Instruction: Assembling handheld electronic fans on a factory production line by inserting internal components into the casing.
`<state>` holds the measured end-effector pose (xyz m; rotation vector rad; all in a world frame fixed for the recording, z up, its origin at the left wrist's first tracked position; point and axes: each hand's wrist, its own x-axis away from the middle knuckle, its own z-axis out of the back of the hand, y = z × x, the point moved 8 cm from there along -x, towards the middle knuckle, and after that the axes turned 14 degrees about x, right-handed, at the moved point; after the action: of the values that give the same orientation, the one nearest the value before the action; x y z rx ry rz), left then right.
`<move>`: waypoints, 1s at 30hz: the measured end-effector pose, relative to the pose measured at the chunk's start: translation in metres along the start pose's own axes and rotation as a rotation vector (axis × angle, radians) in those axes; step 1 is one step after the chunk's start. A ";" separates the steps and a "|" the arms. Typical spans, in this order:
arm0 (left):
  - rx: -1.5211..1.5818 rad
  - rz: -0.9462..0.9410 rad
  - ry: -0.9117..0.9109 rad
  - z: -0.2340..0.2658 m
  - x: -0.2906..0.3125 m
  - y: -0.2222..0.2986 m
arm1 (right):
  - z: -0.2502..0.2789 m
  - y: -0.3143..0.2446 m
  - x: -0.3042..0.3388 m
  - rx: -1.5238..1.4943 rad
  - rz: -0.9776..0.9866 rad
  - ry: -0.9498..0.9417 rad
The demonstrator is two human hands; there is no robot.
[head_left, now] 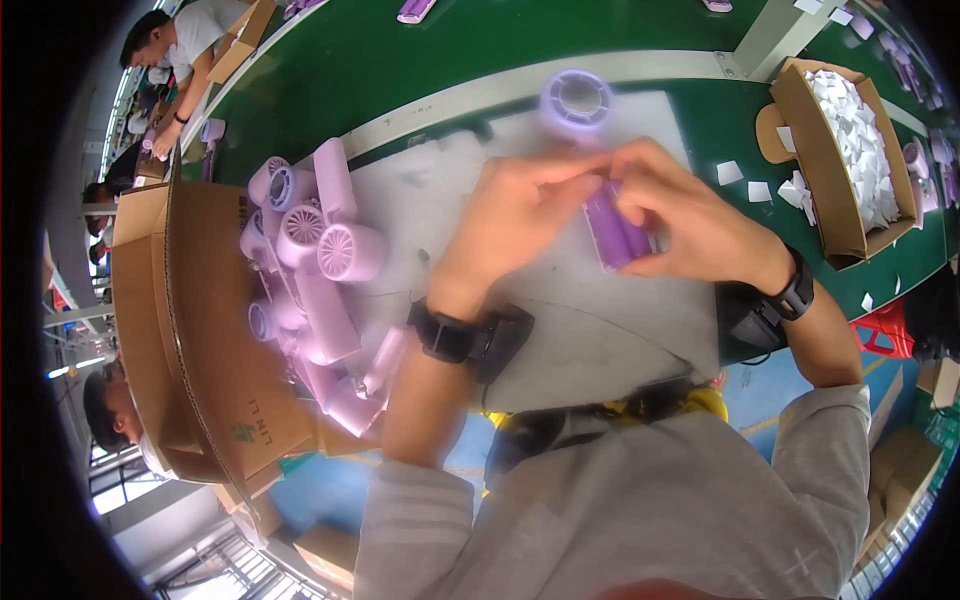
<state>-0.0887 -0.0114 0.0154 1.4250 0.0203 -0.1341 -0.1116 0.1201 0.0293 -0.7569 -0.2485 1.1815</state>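
Both hands meet over the pale foam mat, around a purple handheld fan [617, 232]. My right hand [690, 215] is closed around its handle, with the thumb and fingers curled on the sides. The fingers of my left hand [525, 215] press together at the handle's upper part; this hand is somewhat blurred, and its fingertips are partly hidden. Beyond the hands shows a round lilac fan head [577, 102] with an open ring, seemingly the top of the same fan. To the left lies a pile of lilac fans [322, 240], some with slatted round heads facing up.
A large open cardboard box [215, 330] stands left of the pile. At the right, a cardboard box [820, 165] holds many white paper pieces, with several loose slips [760, 191] on the green bench [640, 30]. Another person [205, 40] works at the far left.
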 end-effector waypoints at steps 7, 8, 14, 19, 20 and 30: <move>0.101 0.083 0.014 0.005 -0.001 -0.009 | -0.004 -0.002 -0.001 0.043 0.017 0.011; 0.106 0.103 -0.003 0.005 -0.001 -0.009 | -0.004 -0.004 -0.002 0.076 0.032 0.025; 0.155 0.208 -0.016 0.003 -0.002 -0.011 | -0.008 -0.001 -0.001 0.054 -0.040 0.024; 0.185 0.143 0.015 0.006 0.002 -0.018 | -0.003 0.004 -0.006 -0.030 -0.093 0.042; 0.193 0.156 0.003 0.004 0.002 -0.018 | -0.001 0.008 -0.006 -0.105 -0.131 0.028; 0.071 0.125 -0.058 -0.011 0.003 -0.016 | 0.008 0.005 0.002 0.182 0.003 0.290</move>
<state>-0.0864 -0.0035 -0.0024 1.4884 -0.1224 -0.0737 -0.1189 0.1262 0.0320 -0.7569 0.0998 1.0659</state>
